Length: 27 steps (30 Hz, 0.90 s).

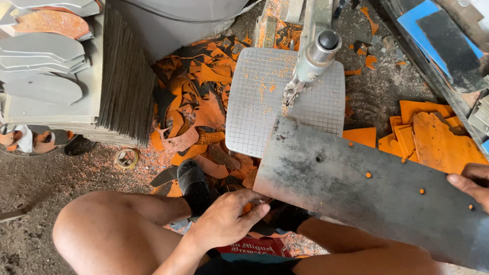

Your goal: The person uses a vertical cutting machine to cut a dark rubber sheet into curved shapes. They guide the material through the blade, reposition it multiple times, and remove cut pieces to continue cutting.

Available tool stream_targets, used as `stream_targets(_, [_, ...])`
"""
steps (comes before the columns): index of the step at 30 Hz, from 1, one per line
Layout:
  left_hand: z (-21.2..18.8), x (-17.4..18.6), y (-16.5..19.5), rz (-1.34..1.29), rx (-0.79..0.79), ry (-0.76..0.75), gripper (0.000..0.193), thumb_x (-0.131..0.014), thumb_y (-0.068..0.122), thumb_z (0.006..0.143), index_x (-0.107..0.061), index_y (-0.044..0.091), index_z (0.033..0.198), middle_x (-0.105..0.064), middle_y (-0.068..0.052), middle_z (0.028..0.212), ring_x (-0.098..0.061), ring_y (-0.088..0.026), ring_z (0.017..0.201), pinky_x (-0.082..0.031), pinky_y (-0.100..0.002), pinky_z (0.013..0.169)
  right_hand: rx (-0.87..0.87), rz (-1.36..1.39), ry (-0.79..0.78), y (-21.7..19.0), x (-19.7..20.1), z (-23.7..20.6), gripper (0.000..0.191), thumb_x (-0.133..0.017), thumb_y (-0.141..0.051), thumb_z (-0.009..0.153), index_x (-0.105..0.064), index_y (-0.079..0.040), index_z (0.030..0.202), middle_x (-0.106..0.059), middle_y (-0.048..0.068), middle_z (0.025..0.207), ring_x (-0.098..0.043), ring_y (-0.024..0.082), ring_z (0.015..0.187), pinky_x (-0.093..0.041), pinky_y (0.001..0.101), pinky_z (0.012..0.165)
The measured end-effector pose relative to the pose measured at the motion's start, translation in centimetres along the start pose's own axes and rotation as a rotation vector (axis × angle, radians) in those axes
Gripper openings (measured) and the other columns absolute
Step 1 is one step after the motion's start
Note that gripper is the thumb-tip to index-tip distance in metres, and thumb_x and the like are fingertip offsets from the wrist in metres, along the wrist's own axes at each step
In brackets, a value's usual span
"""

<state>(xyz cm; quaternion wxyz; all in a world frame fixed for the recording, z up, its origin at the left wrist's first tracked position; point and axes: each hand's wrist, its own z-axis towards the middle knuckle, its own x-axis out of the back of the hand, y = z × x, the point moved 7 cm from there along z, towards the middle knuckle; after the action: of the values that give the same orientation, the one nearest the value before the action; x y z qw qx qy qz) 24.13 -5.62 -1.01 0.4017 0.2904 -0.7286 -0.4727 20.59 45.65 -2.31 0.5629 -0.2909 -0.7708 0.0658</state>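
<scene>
Fingers of the left hand [224, 220] together and bent over the near corner of the grey sheet [367, 188], low in the middle of the frame; fingers of the right hand [472, 184] curled on the far end at the right edge, grip there half out of view, so hard to say how tight. Sheet lying tilted across the lower right, its upper corner just under the blade [290, 97] on the gridded saw table [265, 102]. Risk, judged from here: a slip or jerk of the sheet carrying the left fingers toward the blade; loose orange crumbs on the table letting the sheet skid; bare knees close below. Orange and black scraps [198, 107] heaped on the floor at centre. Possibly a grey drum [173, 20] at upper middle, contents hidden. Stacked grey sheets [127, 76] at upper left.
</scene>
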Motion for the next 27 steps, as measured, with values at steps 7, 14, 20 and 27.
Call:
stream_targets(7, [-1.9, 3.8, -0.1, 0.476, 0.446, 0.117, 0.041, -0.072, 0.050, 0.086, -0.074, 0.012, 0.103, -0.075, -0.009, 0.089, -0.073, -0.027, 0.085, -0.058, -0.039, 0.079, 0.073, -0.129, 0.026, -5.9, -1.3, 2.7, 0.039, -0.075, -0.038, 0.092, -0.070, -0.001, 0.081, -0.057, 0.013, 0.055, -0.053, 0.023, 0.043, -0.043, 0.0394, 0.049])
stream_targets(14, [-0.1, 1.7, 5.0, 1.040, -0.131, 0.328, 0.084, -0.076, 0.043, 0.066, -0.055, 0.016, 0.143, -0.053, -0.022, 0.125, -0.049, -0.042, 0.118, -0.042, -0.057, 0.088, 0.184, 0.042, -0.039, -12.2, -3.3, 4.0, 0.030, -0.074, -0.033, 0.086, -0.069, -0.004, 0.082, -0.059, 0.010, 0.059, -0.055, 0.019, 0.047, -0.045, 0.0367, 0.049])
stream_targets(20, [1.9, -1.0, 3.9, 1.055, -0.229, 0.261, 0.073, -0.067, 0.020, 0.080, -0.046, 0.019, 0.150, -0.044, -0.025, 0.138, -0.041, -0.046, 0.129, -0.034, -0.064, 0.100, 0.544, -0.064, 0.078, -19.8, -5.5, 2.4, 0.035, -0.081, -0.034, 0.082, -0.062, -0.006, 0.088, -0.063, 0.006, 0.067, -0.057, 0.022, 0.049, -0.046, 0.0345, 0.052])
stream_targets(27, [3.8, -0.1, 1.9, 1.045, -0.392, 0.210, 0.082, -0.059, 0.006, 0.072, -0.044, 0.010, 0.153, -0.033, -0.029, 0.158, -0.029, -0.051, 0.146, -0.019, -0.078, 0.109, 0.903, -0.197, 0.273, -25.2, -5.4, -4.1, 0.063, -0.088, -0.052, 0.062, -0.069, -0.015, 0.110, -0.058, 0.009, 0.131, -0.057, 0.038, 0.120, -0.048, 0.0524, 0.101])
